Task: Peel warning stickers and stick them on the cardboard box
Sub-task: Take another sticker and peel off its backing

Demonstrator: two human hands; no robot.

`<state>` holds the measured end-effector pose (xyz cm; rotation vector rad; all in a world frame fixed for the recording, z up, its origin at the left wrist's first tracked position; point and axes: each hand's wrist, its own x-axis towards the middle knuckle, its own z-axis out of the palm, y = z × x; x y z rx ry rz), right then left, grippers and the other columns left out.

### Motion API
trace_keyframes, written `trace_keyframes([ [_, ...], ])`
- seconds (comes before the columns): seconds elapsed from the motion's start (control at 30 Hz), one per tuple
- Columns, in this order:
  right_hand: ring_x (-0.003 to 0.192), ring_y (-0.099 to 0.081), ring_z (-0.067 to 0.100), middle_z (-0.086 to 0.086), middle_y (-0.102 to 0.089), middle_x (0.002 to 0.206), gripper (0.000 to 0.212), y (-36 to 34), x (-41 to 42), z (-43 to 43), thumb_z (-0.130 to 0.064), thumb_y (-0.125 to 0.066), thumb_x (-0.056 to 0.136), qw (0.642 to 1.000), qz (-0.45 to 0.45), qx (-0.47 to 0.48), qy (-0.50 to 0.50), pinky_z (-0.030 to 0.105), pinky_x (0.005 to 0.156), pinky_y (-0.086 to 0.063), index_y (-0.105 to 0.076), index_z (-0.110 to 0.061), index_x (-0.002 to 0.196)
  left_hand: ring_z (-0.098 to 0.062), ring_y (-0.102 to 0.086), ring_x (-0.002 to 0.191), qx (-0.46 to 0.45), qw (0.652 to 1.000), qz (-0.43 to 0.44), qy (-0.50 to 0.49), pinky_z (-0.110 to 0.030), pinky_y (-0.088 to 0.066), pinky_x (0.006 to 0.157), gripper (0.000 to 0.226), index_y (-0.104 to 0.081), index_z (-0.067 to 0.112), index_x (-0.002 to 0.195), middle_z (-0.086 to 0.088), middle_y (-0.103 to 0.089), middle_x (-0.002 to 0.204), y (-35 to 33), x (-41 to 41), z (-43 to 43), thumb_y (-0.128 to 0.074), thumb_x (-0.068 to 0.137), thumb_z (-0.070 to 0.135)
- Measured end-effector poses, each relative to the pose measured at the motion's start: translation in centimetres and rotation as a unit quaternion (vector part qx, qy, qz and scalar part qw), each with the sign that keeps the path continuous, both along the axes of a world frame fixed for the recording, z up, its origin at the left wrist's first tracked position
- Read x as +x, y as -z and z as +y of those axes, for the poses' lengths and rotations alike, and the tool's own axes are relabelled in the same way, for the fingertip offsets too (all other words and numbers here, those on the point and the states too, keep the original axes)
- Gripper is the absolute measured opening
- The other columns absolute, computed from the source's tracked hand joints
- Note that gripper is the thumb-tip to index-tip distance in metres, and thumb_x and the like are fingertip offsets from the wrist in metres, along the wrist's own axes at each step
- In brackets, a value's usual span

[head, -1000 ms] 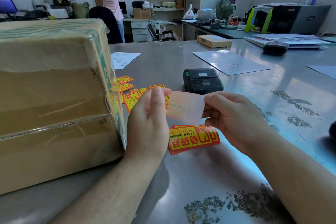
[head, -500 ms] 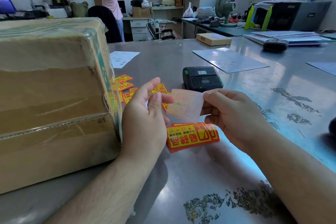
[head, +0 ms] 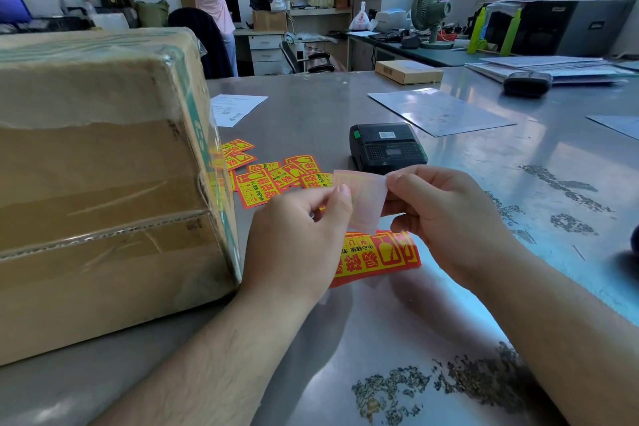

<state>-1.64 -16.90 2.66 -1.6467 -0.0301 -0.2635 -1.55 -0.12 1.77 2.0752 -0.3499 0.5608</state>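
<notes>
Your left hand (head: 297,235) and right hand (head: 446,218) are raised just above the tabletop (head: 373,328). Each grip is pinched on an opposite edge of one pale sticker (head: 364,201), its back toward you. Beneath it a red-and-yellow sticker (head: 380,258) lies flat. The cardboard box (head: 103,183) stands just left of your left hand. Farther off, loose stickers (head: 273,180) lie scattered beside the box, with a black printer (head: 387,145) on their right.

I hold a pale pink sticker (head: 366,204) upright, its back toward me; red-and-yellow warning stickers (head: 256,187) lie scattered beside the taped brown cardboard box (head: 103,183).
</notes>
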Motion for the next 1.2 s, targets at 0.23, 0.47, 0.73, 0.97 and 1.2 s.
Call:
trace_keyframes([
  [0.23, 0.081, -0.073, 0.024, 0.009, -0.077, 0.082, 0.024, -0.4, -0.4, 0.3, -0.017, -0.054, 0.095, 0.999, -0.016, -0.039, -0.014, 0.033, 0.062, -0.048, -0.077, -0.014, 0.086, -0.009, -0.050, 0.049, -0.028, 0.995, 0.063, 0.070, -0.017, -0.034, 0.042, 0.066, -0.060, 0.005, 0.067, 0.002, -0.044, 0.046, -0.2, -0.5, -0.4, -0.032, 0.089, 0.061],
  [0.47, 0.078, -0.070, 0.021, 0.005, -0.076, 0.084, 0.028, -0.4, -0.4, 0.1, -0.020, -0.053, 0.097, 0.999, -0.012, -0.044, -0.028, 0.036, 0.064, -0.048, -0.077, -0.014, 0.086, -0.009, -0.032, 0.043, -0.123, 0.971, 0.156, 0.134, -0.037, -0.032, 0.057, 0.067, -0.049, 0.012, 0.052, 0.006, -0.029, 0.046, -0.5, -0.6, -0.4, -0.034, 0.086, 0.068],
  [0.73, 0.066, -0.050, 0.014, 0.001, -0.055, 0.073, 0.036, -0.4, -0.3, 0.2, -0.046, -0.052, 0.088, 0.999, -0.023, -0.028, -0.037, 0.030, 0.057, -0.039, -0.079, -0.023, 0.091, -0.009, -0.031, 0.041, -0.299, 0.886, 0.272, 0.227, -0.018, -0.023, 0.039, 0.062, -0.067, 0.012, 0.063, 0.008, -0.032, 0.049, -0.4, -0.1, -0.1, -0.047, 0.089, 0.064],
  [0.97, 0.055, -0.054, -0.005, -0.019, -0.066, 0.063, 0.014, -0.5, -0.1, -0.4, -0.033, -0.062, 0.089, 0.992, -0.011, -0.098, 0.080, 0.021, 0.059, -0.040, -0.072, -0.027, 0.082, -0.009, -0.024, 0.040, -0.383, 0.844, 0.302, 0.222, -0.019, -0.019, 0.037, 0.067, -0.057, 0.021, 0.105, 0.003, -0.020, 0.056, -0.5, 0.6, 0.7, -0.051, 0.064, 0.074],
  [1.2, 0.055, -0.053, -0.003, -0.015, -0.065, 0.059, 0.018, -0.4, 0.0, -0.4, -0.031, -0.064, 0.091, 0.993, -0.009, -0.098, 0.061, 0.019, 0.058, -0.042, -0.073, -0.020, 0.079, -0.010, -0.023, 0.041, -0.371, 0.851, 0.303, 0.217, -0.019, -0.020, 0.038, 0.065, -0.064, 0.017, 0.095, 0.002, -0.021, 0.056, -0.7, 0.4, 0.6, -0.044, 0.072, 0.074],
])
